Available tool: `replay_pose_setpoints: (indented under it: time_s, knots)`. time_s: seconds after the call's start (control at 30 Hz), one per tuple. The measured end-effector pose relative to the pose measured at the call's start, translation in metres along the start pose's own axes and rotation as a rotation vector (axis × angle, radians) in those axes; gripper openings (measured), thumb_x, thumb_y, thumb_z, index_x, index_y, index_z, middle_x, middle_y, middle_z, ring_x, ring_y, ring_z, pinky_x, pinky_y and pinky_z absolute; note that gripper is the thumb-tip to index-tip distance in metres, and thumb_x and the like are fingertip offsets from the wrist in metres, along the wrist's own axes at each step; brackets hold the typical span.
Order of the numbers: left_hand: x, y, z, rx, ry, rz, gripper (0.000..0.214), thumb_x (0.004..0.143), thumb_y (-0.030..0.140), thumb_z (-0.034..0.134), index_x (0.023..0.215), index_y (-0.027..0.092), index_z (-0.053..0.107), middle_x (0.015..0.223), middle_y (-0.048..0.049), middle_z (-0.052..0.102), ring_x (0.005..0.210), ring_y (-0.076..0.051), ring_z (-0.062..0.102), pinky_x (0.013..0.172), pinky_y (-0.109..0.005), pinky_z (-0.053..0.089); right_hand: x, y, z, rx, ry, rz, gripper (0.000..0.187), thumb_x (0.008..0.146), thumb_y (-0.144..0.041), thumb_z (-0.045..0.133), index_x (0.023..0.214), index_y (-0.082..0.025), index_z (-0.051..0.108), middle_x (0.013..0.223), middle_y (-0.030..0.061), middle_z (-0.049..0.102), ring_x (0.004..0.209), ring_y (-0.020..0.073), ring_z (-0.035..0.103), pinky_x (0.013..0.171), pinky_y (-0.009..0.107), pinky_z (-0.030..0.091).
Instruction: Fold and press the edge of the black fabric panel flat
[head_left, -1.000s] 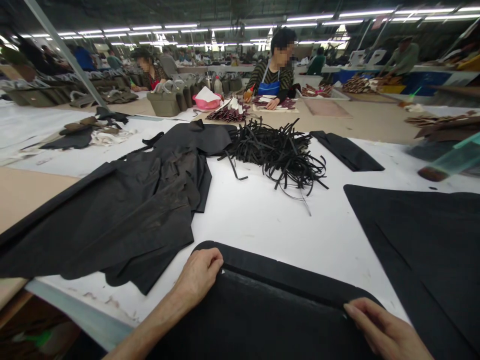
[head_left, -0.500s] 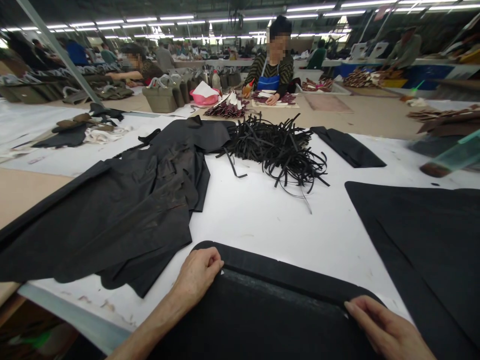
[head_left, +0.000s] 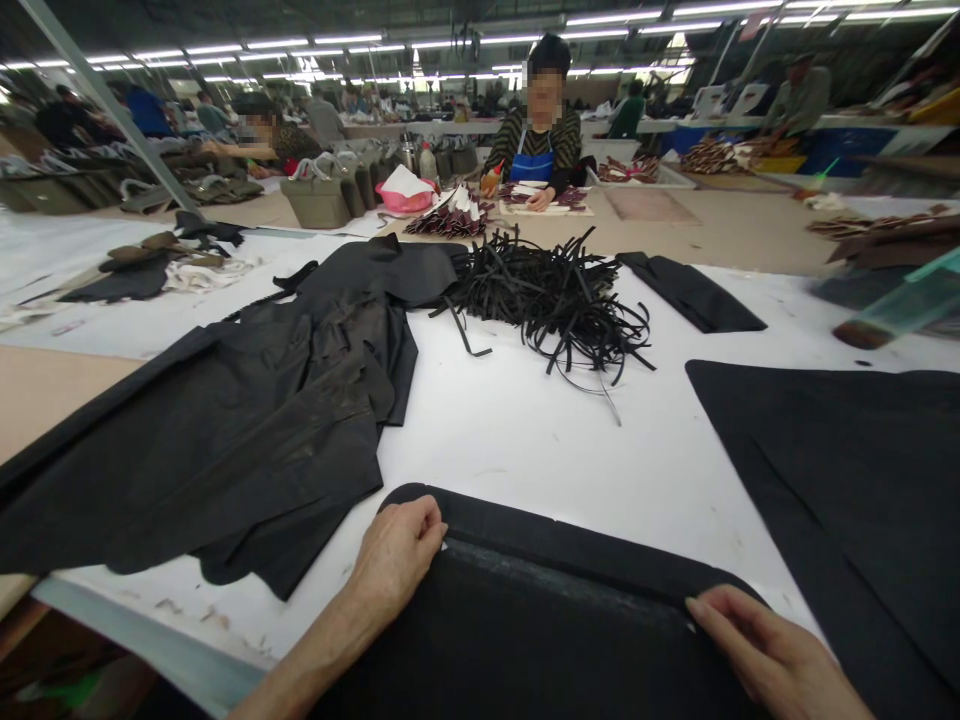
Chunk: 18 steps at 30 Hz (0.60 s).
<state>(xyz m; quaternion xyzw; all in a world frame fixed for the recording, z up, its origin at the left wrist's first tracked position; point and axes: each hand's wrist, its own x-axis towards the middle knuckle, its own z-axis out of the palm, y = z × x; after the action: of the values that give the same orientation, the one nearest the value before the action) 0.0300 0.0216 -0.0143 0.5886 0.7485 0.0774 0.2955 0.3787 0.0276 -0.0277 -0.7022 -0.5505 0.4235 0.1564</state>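
A black sheet (head_left: 540, 650) lies over a black panel with rounded corners (head_left: 562, 540) at the table's near edge. The far strip of the panel shows beyond the sheet's edge, with a greyish band along it. My left hand (head_left: 401, 550) pinches the sheet's far left corner, thumb against curled fingers. At the far right corner, my right hand (head_left: 765, 635) pinches the same sheet between thumb and fingers. A small pale mark shows by each hand. The sheet's near part runs out of view.
Crumpled black material (head_left: 300, 430) covers the left of the white table (head_left: 487, 430). Black strips (head_left: 555, 290) lie tangled beyond, with a folded black piece (head_left: 694, 290) beside them. Another black sheet (head_left: 840, 480) is on the right, near a translucent container (head_left: 900, 300). A co-worker (head_left: 536, 140) sits opposite.
The view has shifted very slightly. Both hands keep the same pinch on the sheet's corners, and the sheet stays in place on the panel.
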Motion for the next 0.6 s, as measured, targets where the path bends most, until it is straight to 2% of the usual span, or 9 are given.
replay_pose_setpoints:
  time_s: [0.2,0.33,0.4,0.47,0.53,0.6]
  knots:
    - [-0.008,0.002,0.004,0.161,0.019,0.030,0.011,0.087,0.022,0.040,0.079,0.021,0.047,0.063,0.0016,0.055,0.063,-0.017,0.054,0.056,-0.026,0.026,-0.001,0.000,0.002,-0.005,0.035,-0.015,0.040,0.067,-0.061,0.048,0.061,-0.021,0.047,0.054,-0.0042,0.032,0.051,0.0151,0.033,0.046,0.024,0.026]
    - [-0.016,0.008,0.011,0.390,0.062,0.071,0.018,0.092,0.021,0.030,0.097,0.021,0.048,0.075,-0.0014,0.061,0.067,-0.020,0.059,0.055,-0.027,0.031,0.001,0.003,0.002,0.050,0.020,-0.047,0.036,0.072,-0.056,0.048,0.064,-0.021,0.044,0.054,-0.0061,0.029,0.051,0.0135,0.028,0.046,0.024,0.021]
    - [-0.019,0.010,0.017,0.508,0.123,0.196,0.028,0.089,0.009,0.027,0.102,0.020,0.049,0.090,-0.0041,0.061,0.075,-0.019,0.060,0.059,-0.028,0.038,0.002,0.005,0.001,0.050,0.008,-0.067,0.035,0.075,-0.054,0.047,0.065,-0.020,0.044,0.054,-0.0064,0.029,0.051,0.0130,0.028,0.047,0.024,0.020]
    - [-0.021,0.009,0.024,0.573,0.175,0.374,0.039,0.081,-0.002,0.028,0.101,0.019,0.054,0.100,-0.0067,0.059,0.087,-0.021,0.058,0.071,-0.032,0.044,0.001,0.005,-0.001,0.047,-0.010,-0.085,0.033,0.077,-0.051,0.045,0.066,-0.020,0.044,0.055,-0.0066,0.029,0.051,0.0127,0.028,0.047,0.024,0.020]
    - [-0.020,0.003,0.030,0.610,0.208,0.531,0.041,0.077,-0.006,0.031,0.100,0.016,0.058,0.102,-0.0088,0.059,0.093,-0.022,0.055,0.082,-0.037,0.045,0.000,0.003,-0.003,0.043,-0.025,-0.102,0.031,0.080,-0.048,0.043,0.067,-0.019,0.044,0.056,-0.0066,0.030,0.051,0.0125,0.029,0.047,0.024,0.021]
    - [-0.018,-0.005,0.034,0.635,0.259,0.643,0.040,0.075,-0.006,0.035,0.100,0.012,0.061,0.101,-0.0108,0.060,0.093,-0.024,0.055,0.085,-0.038,0.047,-0.002,0.001,-0.004,0.024,-0.023,-0.123,0.028,0.082,-0.043,0.041,0.068,-0.019,0.045,0.056,-0.0064,0.032,0.052,0.0126,0.031,0.048,0.024,0.022]
